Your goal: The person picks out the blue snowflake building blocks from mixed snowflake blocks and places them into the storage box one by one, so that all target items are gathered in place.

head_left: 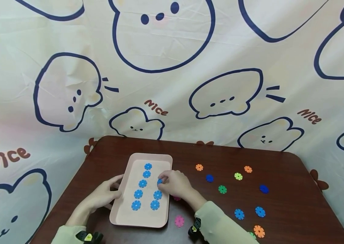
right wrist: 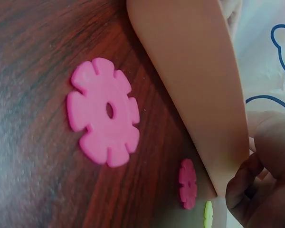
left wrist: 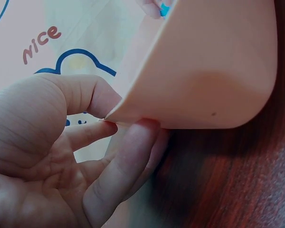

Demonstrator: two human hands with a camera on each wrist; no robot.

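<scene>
A pale pink tray (head_left: 146, 217) lies on the table, holding two columns of light blue notched discs, several in the left column (head_left: 138, 194) and two (head_left: 157, 195) low in the right one. My left hand (head_left: 100, 194) grips the tray's left side, thumb at the rim and fingers against the outer wall (left wrist: 204, 80). Over the right column, my right hand (head_left: 176, 183) pinches another light blue flower disc (head_left: 159, 181) between thumb and fingers, just above the two lower ones. In the right wrist view the tray wall hides this disc from sight.
Right of the tray, loose discs lie on the dark wood table (head_left: 208, 210): pink (head_left: 179, 221), green (head_left: 222, 189), yellow-green (head_left: 238, 176), dark blue (head_left: 264, 188), light blue (head_left: 260, 211) and orange (head_left: 259, 231). A printed cloth (head_left: 172, 88) hangs behind the table.
</scene>
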